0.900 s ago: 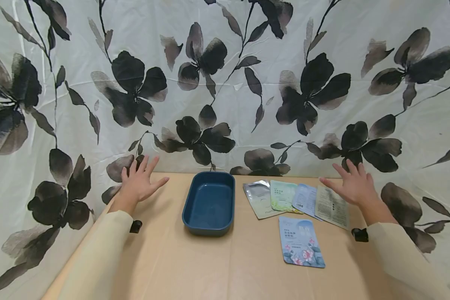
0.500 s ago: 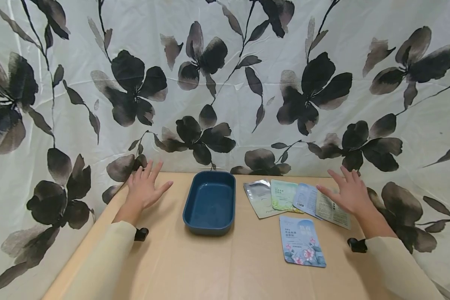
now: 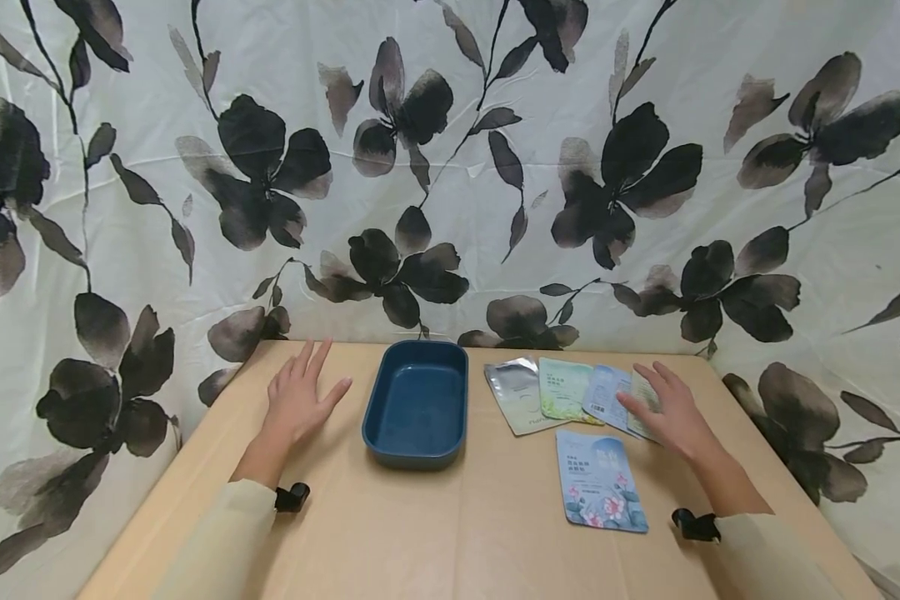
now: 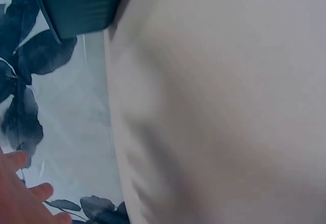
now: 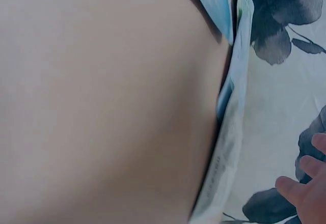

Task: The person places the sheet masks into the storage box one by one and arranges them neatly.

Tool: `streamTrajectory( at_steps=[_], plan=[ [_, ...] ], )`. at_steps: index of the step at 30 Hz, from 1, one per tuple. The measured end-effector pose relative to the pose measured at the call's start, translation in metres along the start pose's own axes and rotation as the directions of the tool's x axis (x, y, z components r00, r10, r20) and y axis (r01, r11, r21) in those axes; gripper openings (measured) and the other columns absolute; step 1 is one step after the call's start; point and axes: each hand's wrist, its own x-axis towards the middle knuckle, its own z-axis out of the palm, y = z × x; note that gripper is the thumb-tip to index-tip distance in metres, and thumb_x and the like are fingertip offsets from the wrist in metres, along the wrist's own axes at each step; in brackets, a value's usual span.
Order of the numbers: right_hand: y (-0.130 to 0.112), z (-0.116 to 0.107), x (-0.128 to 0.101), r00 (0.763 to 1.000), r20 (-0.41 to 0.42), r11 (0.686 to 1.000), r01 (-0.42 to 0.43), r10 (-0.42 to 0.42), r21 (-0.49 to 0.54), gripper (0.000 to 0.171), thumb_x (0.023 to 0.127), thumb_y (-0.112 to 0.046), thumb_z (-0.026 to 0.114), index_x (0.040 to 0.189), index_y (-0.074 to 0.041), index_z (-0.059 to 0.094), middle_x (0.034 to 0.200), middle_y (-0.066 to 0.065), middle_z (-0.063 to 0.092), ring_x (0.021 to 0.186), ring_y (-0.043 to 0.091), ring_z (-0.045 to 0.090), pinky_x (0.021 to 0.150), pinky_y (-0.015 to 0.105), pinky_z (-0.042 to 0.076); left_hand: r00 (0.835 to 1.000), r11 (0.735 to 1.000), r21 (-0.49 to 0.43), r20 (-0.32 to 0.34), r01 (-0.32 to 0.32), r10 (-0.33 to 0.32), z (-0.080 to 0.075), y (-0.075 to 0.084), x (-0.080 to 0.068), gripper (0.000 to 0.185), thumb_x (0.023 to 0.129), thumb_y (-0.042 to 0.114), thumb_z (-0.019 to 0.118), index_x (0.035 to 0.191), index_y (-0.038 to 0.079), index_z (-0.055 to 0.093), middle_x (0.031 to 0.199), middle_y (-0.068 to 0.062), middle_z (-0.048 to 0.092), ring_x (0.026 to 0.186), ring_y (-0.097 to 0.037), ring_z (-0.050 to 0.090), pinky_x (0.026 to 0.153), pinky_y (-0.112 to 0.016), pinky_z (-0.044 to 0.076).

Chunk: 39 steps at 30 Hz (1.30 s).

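Five glossy flat sachets (image 3: 602, 482); right hand (image 3: 667, 412) flat over the rightmost.

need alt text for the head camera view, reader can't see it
Two open hands hover over a tan table: the left hand beside an empty dark blue tray, the right hand over the rightmost of a row of sachets. A floral blue sachet lies nearer; a flower-print curtain hangs behind.

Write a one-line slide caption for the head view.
Two open hands over a tan table: left hand beside a blue tray, right hand over fanned sachets.
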Motion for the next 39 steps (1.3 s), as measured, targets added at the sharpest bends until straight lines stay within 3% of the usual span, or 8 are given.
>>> streamTrajectory(
  at_steps=[7, 12, 17, 22, 28, 32, 35, 39],
  plan=[
    [-0.001, 0.01, -0.012, 0.997, 0.064, 0.989, -0.059, 0.051, 0.137, 0.081, 0.101, -0.056, 0.054, 0.16, -0.006, 0.03, 0.165, 0.033, 0.017, 0.15, 0.058, 0.015, 0.111, 0.081, 0.018, 0.999, 0.994, -0.113, 0.035, 0.007, -0.003, 0.002, 0.012, -0.019, 0.081, 0.1, 0.058, 0.053, 0.165, 0.023, 0.02, 0.169, -0.021, 0.019, 0.149, -0.054, 0.023, 0.11, -0.08, 0.02],
    [-0.003, 0.015, -0.017, 0.995, 0.087, 0.971, -0.063, 0.044, 0.23, 0.073, 0.104, -0.051, 0.052, 0.158, -0.006, 0.034, 0.164, 0.03, 0.023, 0.15, 0.054, 0.019, 0.113, 0.077, 0.024, 0.999, 0.978, -0.206, 0.053, 0.015, -0.004, 0.008, 0.019, -0.029, 0.078, 0.102, 0.055, 0.052, 0.165, 0.022, 0.02, 0.167, -0.022, 0.022, 0.149, -0.054, 0.024, 0.11, -0.08, 0.022],
    [-0.007, 0.019, -0.024, 0.992, 0.122, 0.947, -0.075, 0.038, 0.312, 0.07, 0.104, -0.047, 0.054, 0.158, -0.006, 0.035, 0.164, 0.026, 0.026, 0.149, 0.052, 0.024, 0.112, 0.073, 0.032, 0.998, 0.949, -0.315, 0.054, 0.0, 0.018, 0.013, 0.023, -0.038, 0.074, 0.103, 0.048, 0.055, 0.163, 0.015, 0.025, 0.166, -0.022, 0.026, 0.151, -0.049, 0.024, 0.117, -0.073, 0.024],
    [-0.014, 0.017, -0.032, 0.972, 0.211, 0.913, -0.179, 0.105, 0.367, 0.071, 0.104, -0.051, 0.052, 0.16, -0.013, 0.032, 0.165, 0.023, 0.027, 0.145, 0.05, 0.032, 0.109, 0.074, 0.033, 0.998, 0.91, -0.414, 0.06, 0.001, 0.027, 0.014, 0.028, -0.048, 0.072, 0.102, 0.043, 0.06, 0.162, 0.017, 0.029, 0.163, -0.019, 0.031, 0.15, -0.045, 0.029, 0.115, -0.071, 0.029],
    [-0.013, 0.016, -0.037, 0.959, 0.256, 0.886, -0.221, 0.121, 0.409, 0.074, 0.103, -0.054, 0.053, 0.16, -0.013, 0.032, 0.163, 0.023, 0.03, 0.142, 0.046, 0.039, 0.11, 0.067, 0.04, 0.994, 0.83, -0.554, 0.111, 0.058, 0.004, 0.015, 0.036, -0.055, 0.068, 0.104, 0.032, 0.061, 0.161, 0.016, 0.028, 0.158, -0.018, 0.037, 0.144, -0.045, 0.037, 0.115, -0.066, 0.035],
    [-0.008, 0.017, -0.038, 0.957, 0.269, 0.86, -0.23, 0.113, 0.456, 0.073, 0.102, -0.05, 0.057, 0.159, -0.01, 0.034, 0.159, 0.023, 0.036, 0.139, 0.044, 0.045, 0.106, 0.046, 0.053, 0.985, 0.768, -0.627, 0.172, 0.129, -0.024, 0.017, 0.04, -0.057, 0.066, 0.105, 0.029, 0.059, 0.161, 0.014, 0.028, 0.156, -0.019, 0.039, 0.142, -0.044, 0.042, 0.115, -0.063, 0.037],
    [-0.005, 0.018, -0.037, 0.951, 0.286, 0.835, -0.248, 0.115, 0.491, 0.074, 0.101, -0.048, 0.061, 0.157, -0.008, 0.036, 0.157, 0.024, 0.039, 0.137, 0.043, 0.048, 0.097, 0.032, 0.058, 0.972, 0.711, -0.674, 0.229, 0.199, -0.055, 0.018, 0.042, -0.056, 0.064, 0.105, 0.027, 0.059, 0.16, 0.014, 0.028, 0.153, -0.021, 0.041, 0.134, -0.041, 0.05, 0.109, -0.055, 0.048],
    [-0.001, 0.019, -0.036, 0.942, 0.314, 0.833, -0.269, 0.122, 0.484, 0.074, 0.098, -0.046, 0.066, 0.155, -0.006, 0.04, 0.154, 0.025, 0.042, 0.134, 0.041, 0.051, 0.093, 0.03, 0.059, 0.954, 0.633, -0.724, 0.289, 0.273, -0.081, 0.019, 0.043, -0.054, 0.062, 0.105, 0.024, 0.059, 0.159, 0.012, 0.031, 0.148, -0.023, 0.043, 0.121, -0.033, 0.06, 0.093, -0.042, 0.06]
  ],
)
